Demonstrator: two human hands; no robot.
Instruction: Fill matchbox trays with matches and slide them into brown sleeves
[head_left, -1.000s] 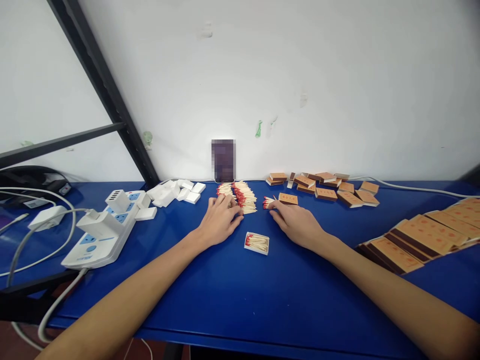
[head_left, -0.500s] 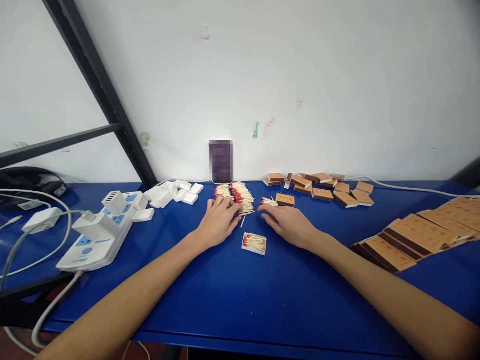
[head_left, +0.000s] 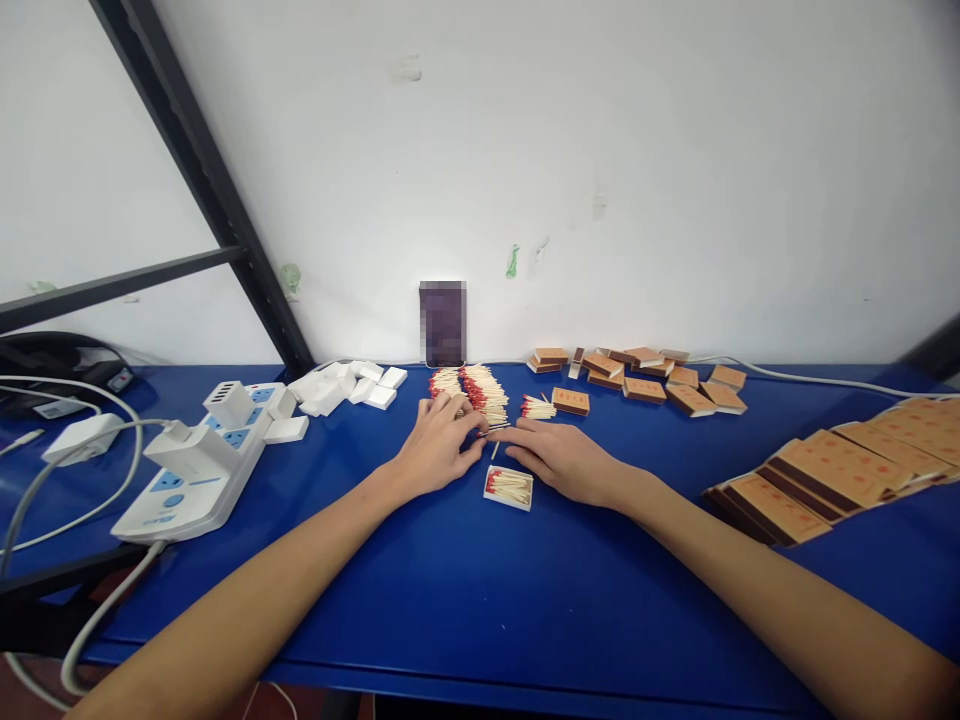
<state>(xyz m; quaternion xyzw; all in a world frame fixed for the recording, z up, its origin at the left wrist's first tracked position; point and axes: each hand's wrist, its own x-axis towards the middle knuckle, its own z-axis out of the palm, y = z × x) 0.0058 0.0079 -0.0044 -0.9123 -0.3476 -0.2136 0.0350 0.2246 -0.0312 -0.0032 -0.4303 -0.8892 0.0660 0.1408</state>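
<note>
My left hand [head_left: 444, 445] rests at the near end of a pile of red-tipped matches [head_left: 486, 395], its thumb and forefinger closed on a few match ends. From the right, my right hand [head_left: 566, 458] reaches in with its fingers stretched out and thumb apart, the fingertips touching matches by the left thumb. Just nearer to me lies an open white matchbox tray [head_left: 531, 497] filled with matches. A smaller bunch of matches [head_left: 537, 408] sits beyond my right hand, beside a closed matchbox [head_left: 571, 401]. The left fingertips are partly hidden.
White empty-looking trays [head_left: 380, 397] lie heaped at the back left, beside a white power strip [head_left: 217, 500] with plugs and cables. Several brown matchboxes [head_left: 645, 389] are piled at the back right. Flat matchbox sleeves [head_left: 832, 470] overlap at the right. A dark pixelated panel [head_left: 443, 325] leans on the wall.
My right hand has moved left, from the small bunch of matches to the near end of the pile, close to my left hand. The left hand has barely shifted.
</note>
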